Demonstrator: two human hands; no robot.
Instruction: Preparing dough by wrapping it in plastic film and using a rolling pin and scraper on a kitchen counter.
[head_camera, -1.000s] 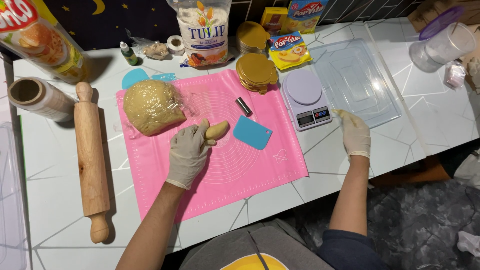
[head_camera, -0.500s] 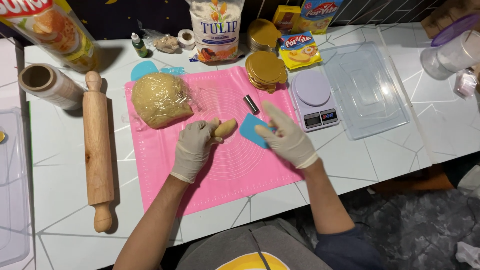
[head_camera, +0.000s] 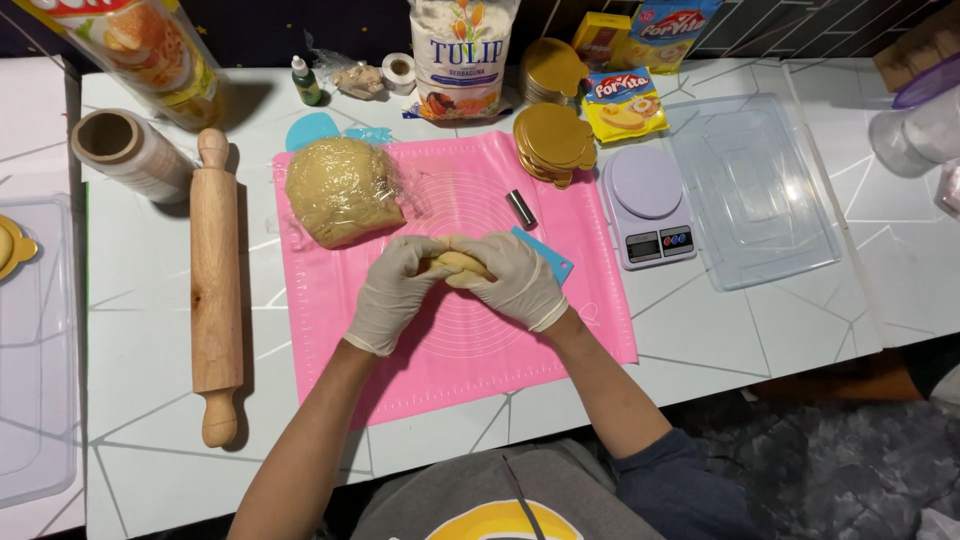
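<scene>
At your far left a clear tray (head_camera: 30, 400) holds a yellow piece at its left edge. Next comes a roll of plastic wrap (head_camera: 130, 152), then the wooden rolling pin (head_camera: 216, 290), its long axis running far to near. On the pink mat (head_camera: 470, 350) a big lump of dough in plastic wrap (head_camera: 342, 190) sits at the far left corner. Your left hand (head_camera: 395, 292) and right hand (head_camera: 512, 280) meet over the mat's middle, fingers curled around a small piece of dough (head_camera: 455, 263); its long axis runs left to right between your palms. A blue scraper (head_camera: 552, 262) peeks out beside your right hand. Farther right stand a stack of gold discs (head_camera: 552, 140), a scale (head_camera: 650, 205) and an empty clear container (head_camera: 755, 190).
</scene>
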